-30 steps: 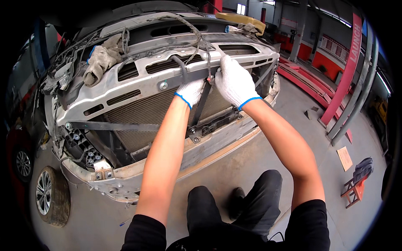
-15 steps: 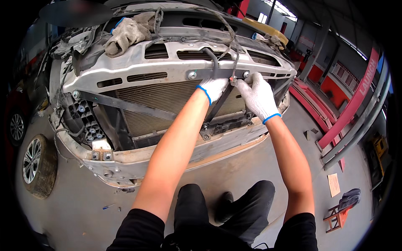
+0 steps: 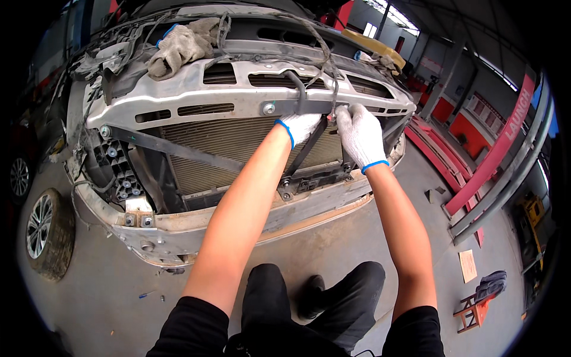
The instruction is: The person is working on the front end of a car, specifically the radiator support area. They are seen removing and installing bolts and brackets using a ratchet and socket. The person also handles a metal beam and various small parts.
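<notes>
The front of a car with its bumper off stands before me. A silver upper crossmember (image 3: pixel 244 92) spans it above the radiator (image 3: pixel 220 146). My left hand (image 3: pixel 303 126), in a white knit glove with a blue cuff, reaches under the dark center bracket (image 3: pixel 286 107); its fingers are hidden behind it. Beside it my right hand (image 3: pixel 363 135), gloved alike, has its fingers curled at the bracket's right end, covering the bolt area. What they pinch cannot be made out. A small reddish connector (image 3: pixel 331 117) on a hanging wiring harness (image 3: pixel 335 89) sits between the hands.
Used work gloves (image 3: pixel 181 50) lie on the crossmember's left side. A wheel (image 3: pixel 50 232) stands on the floor at left, with a screwdriver (image 3: pixel 146 294) nearer me. At right are a red lift post (image 3: pixel 491 154), cardboard (image 3: pixel 467 266) and a small stool (image 3: pixel 473 314).
My right hand has shifted from the connector onto the bracket's right end, and its fingers now cover the bolt. The left hand stays under the bracket. The whole view has shifted slightly.
</notes>
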Demonstrator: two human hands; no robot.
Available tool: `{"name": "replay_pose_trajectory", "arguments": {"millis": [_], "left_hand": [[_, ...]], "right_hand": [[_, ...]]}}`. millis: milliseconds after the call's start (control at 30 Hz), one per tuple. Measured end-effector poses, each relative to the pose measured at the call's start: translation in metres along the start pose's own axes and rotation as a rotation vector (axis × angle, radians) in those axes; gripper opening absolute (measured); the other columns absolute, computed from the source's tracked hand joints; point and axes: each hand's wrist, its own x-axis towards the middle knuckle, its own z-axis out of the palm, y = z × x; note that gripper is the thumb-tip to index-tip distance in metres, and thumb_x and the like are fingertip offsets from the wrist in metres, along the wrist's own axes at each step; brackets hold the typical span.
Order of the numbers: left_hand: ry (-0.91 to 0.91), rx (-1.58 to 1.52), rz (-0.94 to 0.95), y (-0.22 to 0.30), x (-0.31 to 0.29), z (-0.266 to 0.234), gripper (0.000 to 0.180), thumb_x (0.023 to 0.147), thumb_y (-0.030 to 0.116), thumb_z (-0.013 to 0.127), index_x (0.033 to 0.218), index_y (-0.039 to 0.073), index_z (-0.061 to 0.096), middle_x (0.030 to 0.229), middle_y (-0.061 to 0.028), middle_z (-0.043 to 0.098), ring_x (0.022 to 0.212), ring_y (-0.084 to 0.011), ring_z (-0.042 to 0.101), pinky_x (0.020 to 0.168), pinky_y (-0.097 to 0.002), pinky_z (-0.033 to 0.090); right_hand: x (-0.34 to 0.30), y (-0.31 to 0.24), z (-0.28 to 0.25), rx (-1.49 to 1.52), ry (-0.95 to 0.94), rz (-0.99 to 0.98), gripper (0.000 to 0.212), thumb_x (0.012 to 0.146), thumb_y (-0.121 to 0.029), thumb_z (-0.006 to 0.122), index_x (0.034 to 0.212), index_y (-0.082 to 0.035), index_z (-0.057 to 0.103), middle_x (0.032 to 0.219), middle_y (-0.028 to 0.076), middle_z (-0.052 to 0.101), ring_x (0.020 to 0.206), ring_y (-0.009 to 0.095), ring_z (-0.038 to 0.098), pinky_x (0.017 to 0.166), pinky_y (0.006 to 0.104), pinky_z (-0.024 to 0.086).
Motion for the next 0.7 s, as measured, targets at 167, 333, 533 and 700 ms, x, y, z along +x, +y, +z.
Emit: {"name": "replay_pose_trajectory", "arguments": {"millis": [167,333,533,700], "left_hand": [[0.011,-0.128,-0.026,-0.003,0.002,0.002,0.017,0.1,0.01,0.048,0.089,0.007,0.06,0.078,-0.0022,0.057,0.066,-0.01,0.051,0.06,-0.0259,0.045],[-0.046,0.035,0.098,-0.002,0.001,-0.002,0.018,0.099,0.012,0.05,0.089,0.006,0.062,0.078,-0.0024,0.059,0.069,-0.0092,0.052,0.06,-0.0268,0.044],[-0.085,0.156,0.067,-0.019,0.005,-0.024,0.013,0.095,0.017,0.059,0.09,0.007,0.065,0.079,0.0006,0.06,0.065,-0.0073,0.048,0.056,-0.0229,0.037],[-0.119,0.367,-0.034,0.013,-0.037,-0.015,0.03,0.088,0.03,0.069,0.105,0.005,0.07,0.08,-0.0027,0.064,0.069,-0.011,0.053,0.06,-0.0282,0.042]], "right_hand": [[0.003,0.004,-0.004,0.203,-0.011,0.098,0.045,0.088,-0.039,0.066,0.089,0.005,0.064,0.077,0.026,0.066,0.082,0.044,0.065,0.075,0.0443,0.051],[-0.002,0.007,0.004,0.07,0.143,-0.097,0.043,0.089,-0.038,0.066,0.086,0.005,0.062,0.077,0.025,0.066,0.078,0.044,0.065,0.072,0.0449,0.052],[0.005,-0.001,0.001,-0.054,0.026,-0.036,0.048,0.095,-0.042,0.056,0.083,0.004,0.065,0.079,0.028,0.065,0.08,0.046,0.065,0.074,0.0478,0.051],[-0.002,0.009,0.001,-0.055,0.148,-0.137,0.034,0.089,-0.031,0.065,0.083,0.003,0.064,0.077,0.024,0.066,0.078,0.043,0.065,0.073,0.0458,0.051]]}}
